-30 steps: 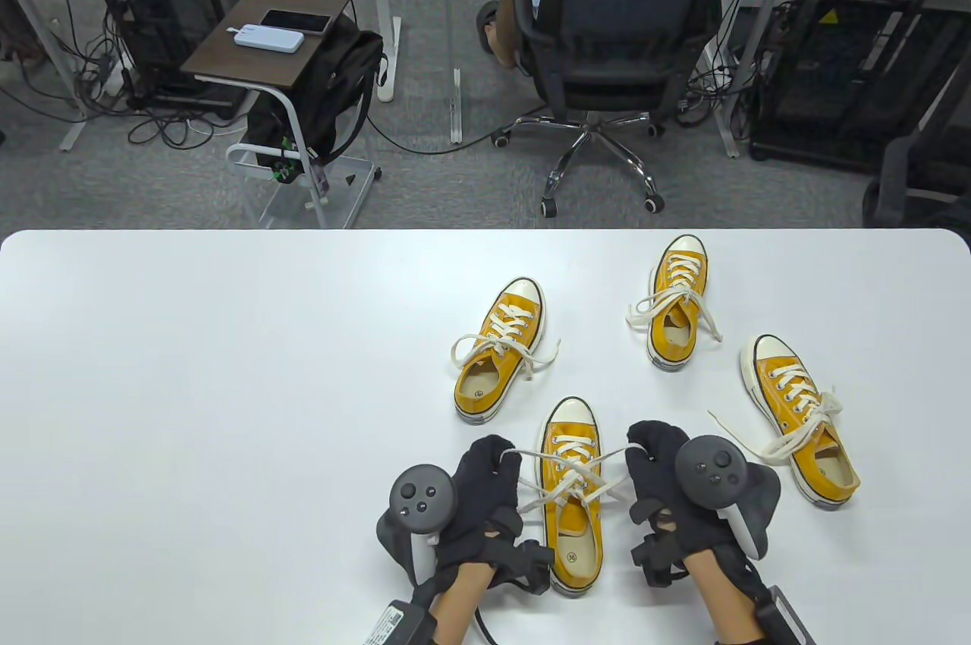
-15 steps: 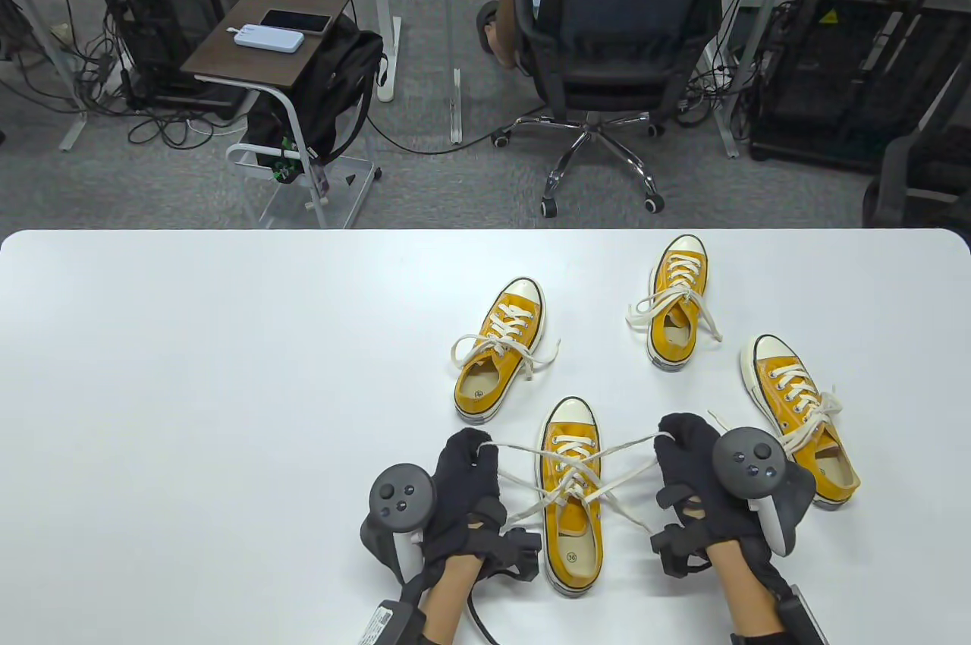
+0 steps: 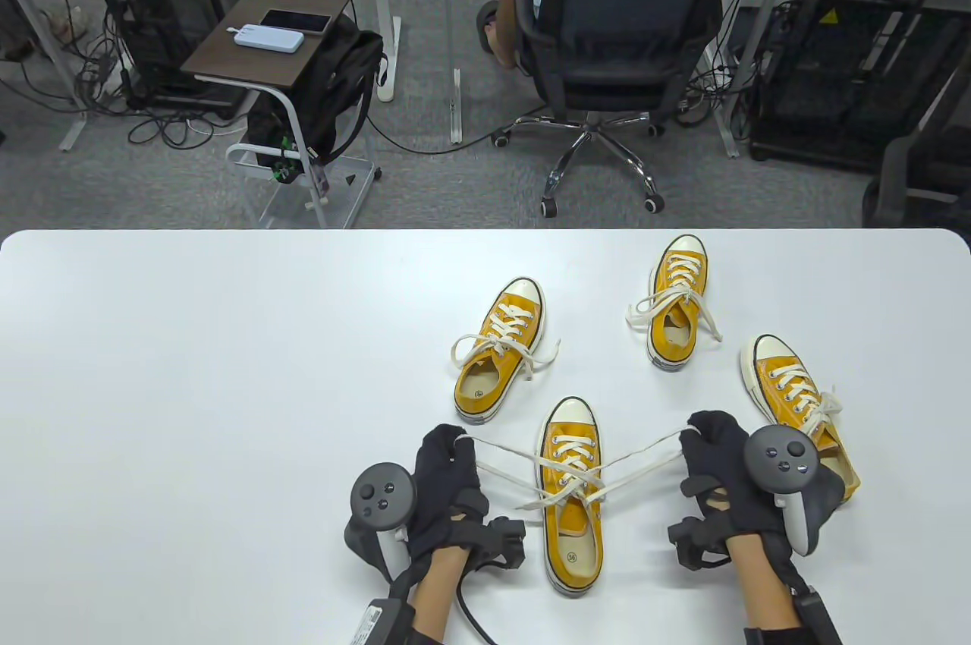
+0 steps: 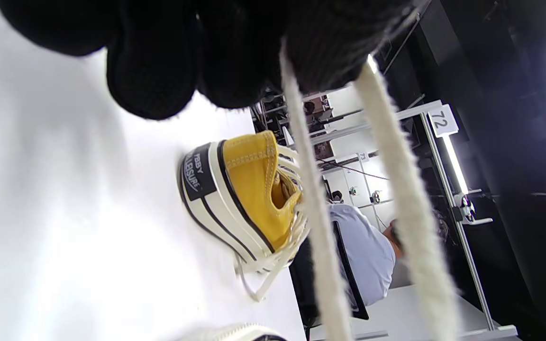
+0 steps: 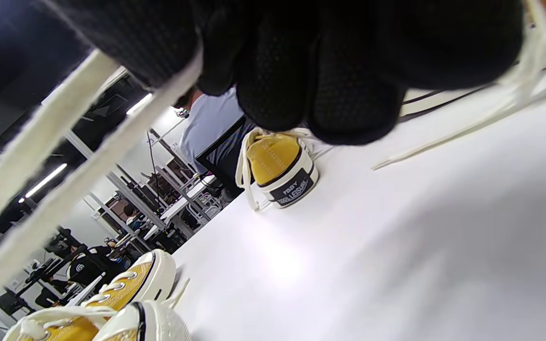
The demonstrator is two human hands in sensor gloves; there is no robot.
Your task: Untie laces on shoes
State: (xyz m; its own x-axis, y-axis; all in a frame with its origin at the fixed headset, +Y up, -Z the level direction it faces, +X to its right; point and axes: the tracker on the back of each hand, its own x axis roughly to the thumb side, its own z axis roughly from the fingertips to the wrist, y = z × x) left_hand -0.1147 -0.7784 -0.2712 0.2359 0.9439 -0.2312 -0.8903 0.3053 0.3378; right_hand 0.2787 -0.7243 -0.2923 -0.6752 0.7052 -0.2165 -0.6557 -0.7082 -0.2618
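The left hand (image 3: 447, 482) and right hand (image 3: 721, 474) each pinched a lace end (image 3: 645, 451) of the nearest shoe (image 3: 573, 501). Pulling evenly outward, low over the counter (image 3: 227, 372), would likely free the knot without dragging the shoe.

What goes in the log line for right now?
left hand: pinches lace | right hand: pinches lace | nearest shoe: laces pulled sideways | three other shoes: untouched

White table (image 3: 190, 372) carries four yellow sneakers (image 3: 573, 493), toes pointing away, laces trailing onto tabletop.
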